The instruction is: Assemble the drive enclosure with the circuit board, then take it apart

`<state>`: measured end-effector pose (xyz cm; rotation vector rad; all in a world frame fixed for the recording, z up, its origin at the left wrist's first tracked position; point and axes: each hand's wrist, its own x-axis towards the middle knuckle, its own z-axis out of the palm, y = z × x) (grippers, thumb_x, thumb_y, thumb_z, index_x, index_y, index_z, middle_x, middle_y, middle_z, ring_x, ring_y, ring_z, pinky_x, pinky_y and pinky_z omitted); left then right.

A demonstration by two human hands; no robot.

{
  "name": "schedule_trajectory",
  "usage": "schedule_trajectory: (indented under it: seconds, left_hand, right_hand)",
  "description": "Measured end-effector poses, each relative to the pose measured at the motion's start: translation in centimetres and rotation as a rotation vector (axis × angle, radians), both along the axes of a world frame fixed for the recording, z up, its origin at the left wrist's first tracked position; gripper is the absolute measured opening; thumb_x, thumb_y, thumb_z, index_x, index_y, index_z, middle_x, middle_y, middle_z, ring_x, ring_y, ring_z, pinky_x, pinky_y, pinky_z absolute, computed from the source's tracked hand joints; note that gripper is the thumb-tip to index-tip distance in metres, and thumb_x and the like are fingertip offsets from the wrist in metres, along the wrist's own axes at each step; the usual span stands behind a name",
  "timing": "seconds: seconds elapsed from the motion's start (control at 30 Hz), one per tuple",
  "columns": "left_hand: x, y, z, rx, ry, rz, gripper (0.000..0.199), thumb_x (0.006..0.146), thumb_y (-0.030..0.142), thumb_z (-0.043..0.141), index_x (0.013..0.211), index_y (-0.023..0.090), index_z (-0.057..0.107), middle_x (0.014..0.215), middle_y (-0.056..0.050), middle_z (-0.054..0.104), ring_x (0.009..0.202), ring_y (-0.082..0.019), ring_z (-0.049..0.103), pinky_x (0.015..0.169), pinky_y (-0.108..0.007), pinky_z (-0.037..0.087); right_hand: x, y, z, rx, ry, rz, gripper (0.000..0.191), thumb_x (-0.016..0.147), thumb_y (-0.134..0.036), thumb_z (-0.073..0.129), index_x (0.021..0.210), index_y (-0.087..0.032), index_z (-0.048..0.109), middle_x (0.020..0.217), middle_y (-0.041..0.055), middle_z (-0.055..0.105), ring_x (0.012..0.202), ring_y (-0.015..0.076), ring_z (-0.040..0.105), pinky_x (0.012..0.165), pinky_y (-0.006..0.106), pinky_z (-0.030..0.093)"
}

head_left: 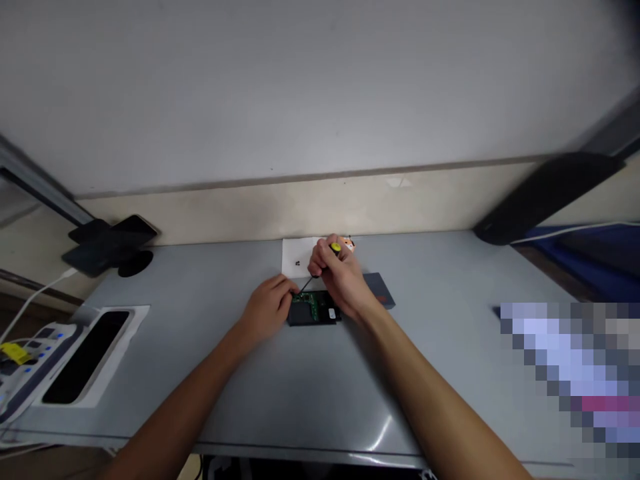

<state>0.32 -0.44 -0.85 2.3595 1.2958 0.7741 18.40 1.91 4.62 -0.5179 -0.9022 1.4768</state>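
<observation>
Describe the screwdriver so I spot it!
Find the smooth grey table, then the bare right hand. It grips a thin dark screwdriver, slanting toward a green circuit board. Its round yellow top sets it apart from the board and white paper.

A phone (90,357) (dark-screened) lies near a power strip (37,367).

Right hand (343,272) holds a tilted screwdriver (335,247) — left hand (267,307) at the circuit board (315,308)

The screwdriver cap (335,247) looks plastic, the tabletop (300,387) smooth and glossy.
</observation>
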Motion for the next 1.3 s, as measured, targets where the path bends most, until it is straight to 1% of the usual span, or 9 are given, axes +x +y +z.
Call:
schedule_trajectory:
  seconds: [0.2,0.33,0.47,0.57,0.67,0.83,1.0,1.17,1.3]
  left_hand:
    - [-0.02,0.01,-0.15,0.01,-0.001,-0.001,0.026,0.096,0.008,0.042,0.099,0.021,0.064,0.101,-0.003,0.065,0.095,-0.019,0.062,0.09,-0.033,0.049]
    - [-0.03,0.01,-0.09,0.013,0.001,-0.007,0.025,0.095,0.008,0.042,0.097,0.021,0.064,0.1,-0.003,0.064,0.094,-0.018,0.062,0.087,-0.032,0.049]
    - [-0.02,-0.05,0.02,0.013,0.0,-0.003,0.026,0.094,0.008,0.042,0.098,0.021,0.064,0.098,-0.003,0.064,0.093,-0.018,0.062,0.086,-0.031,0.049]
    - [-0.04,-0.06,-0.04,0.01,0.003,0.006,0.026,0.095,0.008,0.042,0.099,0.021,0.064,0.099,-0.003,0.065,0.094,-0.018,0.062,0.087,-0.032,0.049]
    - [-0.03,-0.04,-0.09,0.013,0.004,0.009,0.025,0.096,0.009,0.042,0.099,0.021,0.064,0.101,-0.003,0.065,0.094,-0.018,0.062,0.087,-0.031,0.049]
    - [0.05,-0.09,0.05,0.017,0.004,0.013,0.025,0.095,0.009,0.042,0.096,0.021,0.063,0.098,-0.003,0.064,0.092,-0.018,0.062,0.087,-0.032,0.049]
    - [0.04,-0.14,0.1,0.017,0.0,0.01,0.025,0.095,0.009,0.042,0.097,0.022,0.063,0.099,-0.003,0.064,0.094,-0.018,0.062,0.089,-0.033,0.05]
    - [-0.02,-0.11,0.0,-0.001,0.007,0.017,0.026,0.095,0.009,0.042,0.097,0.022,0.064,0.1,-0.003,0.064,0.095,-0.018,0.062,0.089,-0.032,0.05]
    - [-0.02,-0.1,-0.11,0.006,-0.006,0.011,0.027,0.097,0.01,0.041,0.101,0.022,0.064,0.102,-0.003,0.064,0.098,-0.018,0.062,0.092,-0.033,0.049]
  right_hand:
    - [0.22,0.02,0.22,-0.015,0.018,0.088,0.036,0.098,-0.055,0.058,0.112,-0.024,0.069,0.079,-0.0004,0.052,0.07,0.0133,0.05,0.068,0.029,0.042]
    - [0.26,-0.28,0.28,-0.004,-0.03,0.036,0.024,0.088,-0.044,0.076,0.087,-0.023,0.065,0.09,0.0006,0.06,0.081,0.014,0.059,0.077,0.03,0.046]
    - [-0.16,-0.33,0.08,0.02,-0.061,-0.025,0.035,0.087,-0.044,0.077,0.078,-0.025,0.05,0.067,-0.0053,0.05,0.063,0.0125,0.051,0.065,0.029,0.041]
    - [-0.31,-0.25,0.17,0.05,-0.065,-0.039,0.033,0.092,-0.055,0.067,0.085,-0.025,0.056,0.063,-0.006,0.041,0.058,0.0122,0.041,0.059,0.028,0.036]
    - [-0.13,-0.31,0.5,0.026,-0.06,0.018,0.038,0.096,-0.06,0.057,0.101,-0.025,0.067,0.073,-0.0021,0.05,0.067,0.014,0.048,0.066,0.03,0.042]
    - [0.11,-0.54,0.52,0.008,-0.143,-0.01,0.03,0.086,-0.051,0.075,0.084,-0.024,0.062,0.086,0.0003,0.062,0.078,0.0153,0.058,0.075,0.032,0.047]
    - [-0.26,-0.33,-0.01,0.022,-0.117,-0.049,0.041,0.084,-0.055,0.077,0.081,-0.026,0.048,0.066,-0.006,0.05,0.062,0.0131,0.049,0.065,0.03,0.041]
    - [-0.25,-0.14,0.12,0.027,-0.127,-0.014,0.043,0.092,-0.068,0.058,0.096,-0.026,0.065,0.07,-0.003,0.047,0.062,0.014,0.045,0.063,0.031,0.04]
    - [-0.14,-0.52,0.48,0.019,-0.155,0.017,0.034,0.092,-0.058,0.065,0.094,-0.025,0.07,0.083,0.0006,0.058,0.073,0.015,0.053,0.07,0.031,0.043]
